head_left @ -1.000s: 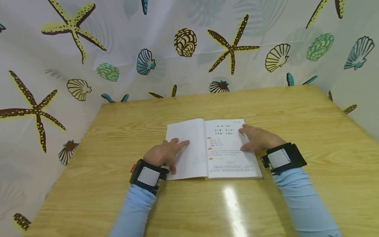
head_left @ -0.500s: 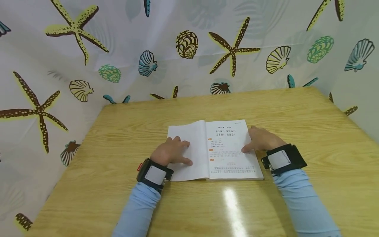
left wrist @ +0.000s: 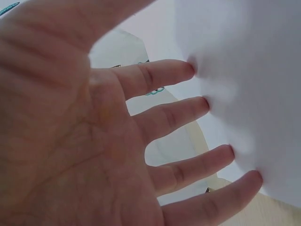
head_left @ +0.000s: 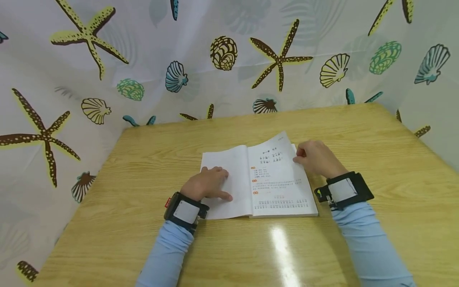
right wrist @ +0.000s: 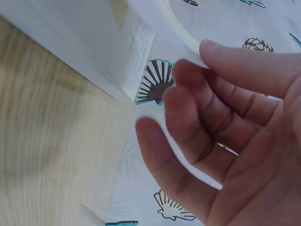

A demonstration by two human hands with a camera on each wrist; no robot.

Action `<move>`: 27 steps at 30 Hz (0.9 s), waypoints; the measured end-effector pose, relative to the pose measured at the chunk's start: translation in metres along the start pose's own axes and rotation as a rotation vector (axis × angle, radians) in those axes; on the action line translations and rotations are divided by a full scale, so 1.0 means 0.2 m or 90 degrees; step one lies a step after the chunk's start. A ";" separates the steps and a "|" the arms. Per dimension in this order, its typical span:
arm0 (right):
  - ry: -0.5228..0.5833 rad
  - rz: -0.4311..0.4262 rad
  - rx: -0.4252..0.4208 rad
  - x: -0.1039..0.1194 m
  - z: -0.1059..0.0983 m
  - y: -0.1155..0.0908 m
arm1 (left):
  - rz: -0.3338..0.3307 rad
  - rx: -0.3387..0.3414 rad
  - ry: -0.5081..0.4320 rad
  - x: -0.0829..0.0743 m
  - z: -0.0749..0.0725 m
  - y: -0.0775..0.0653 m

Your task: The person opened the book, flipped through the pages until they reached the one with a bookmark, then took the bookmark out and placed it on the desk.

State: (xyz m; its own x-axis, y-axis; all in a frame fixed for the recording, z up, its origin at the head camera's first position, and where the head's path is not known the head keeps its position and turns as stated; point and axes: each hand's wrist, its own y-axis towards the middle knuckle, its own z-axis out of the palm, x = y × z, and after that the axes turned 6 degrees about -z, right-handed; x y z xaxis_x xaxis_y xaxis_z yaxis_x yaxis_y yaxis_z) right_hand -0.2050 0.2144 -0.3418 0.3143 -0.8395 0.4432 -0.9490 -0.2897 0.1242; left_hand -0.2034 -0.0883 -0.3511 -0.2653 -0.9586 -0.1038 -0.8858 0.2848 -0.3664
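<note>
An open book (head_left: 276, 199) lies on the table, its left page (head_left: 236, 179) blank and its right page (head_left: 269, 163) printed with text and small orange marks. On the blank page rests my left hand (head_left: 206, 185), fingers spread; in the left wrist view its fingertips (left wrist: 200, 103) touch the paper. My right hand (head_left: 319, 157) pinches the outer edge of the right page between thumb and index finger, as the right wrist view shows. That page's upper corner is lifted and bent up, with more pages lying beneath it.
The book sits mid-way on a light wooden table (head_left: 172, 139). A white cloth (head_left: 201, 24) printed with starfish and shells hangs behind and beside the table. Light glares off the tabletop in front of the book.
My right hand has gone from resting on the right page to pinching its edge and lifting the upper corner. My left hand has shifted slightly right, its thumb swung out across the blank page.
</note>
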 end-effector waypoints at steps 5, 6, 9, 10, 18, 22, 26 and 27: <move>0.065 -0.014 0.009 0.00 -0.02 0.00 | -0.003 0.000 0.001 0.00 0.00 0.01; 0.075 -0.011 0.010 0.00 -0.02 0.00 | -0.003 0.001 0.001 0.00 0.00 0.01; 0.096 -0.007 0.012 0.01 -0.03 0.00 | -0.002 0.002 -0.001 0.00 0.00 0.00; 0.100 -0.008 0.011 0.01 -0.03 0.00 | -0.001 0.002 -0.002 0.00 0.00 0.00; 0.223 -0.044 0.040 0.05 -0.05 -0.01 | 0.000 0.004 -0.005 -0.01 -0.01 0.01; 0.289 -0.063 0.088 0.11 -0.05 -0.02 | 0.000 0.007 -0.001 -0.01 -0.01 0.01; 0.303 -0.081 0.172 0.19 -0.04 -0.03 | 0.005 0.006 0.001 -0.01 -0.02 0.00; 0.301 -0.082 0.198 0.21 -0.04 -0.03 | 0.006 0.007 0.001 -0.01 -0.02 0.00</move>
State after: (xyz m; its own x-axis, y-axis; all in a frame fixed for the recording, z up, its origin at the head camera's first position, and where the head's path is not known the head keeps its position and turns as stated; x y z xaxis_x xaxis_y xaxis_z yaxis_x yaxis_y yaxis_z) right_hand -0.1867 0.1836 -0.3161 0.3133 -0.5128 0.7993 -0.8298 -0.5572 -0.0322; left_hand -0.2042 -0.0871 -0.3476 -0.2745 -0.9556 -0.1068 -0.8787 0.2944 -0.3757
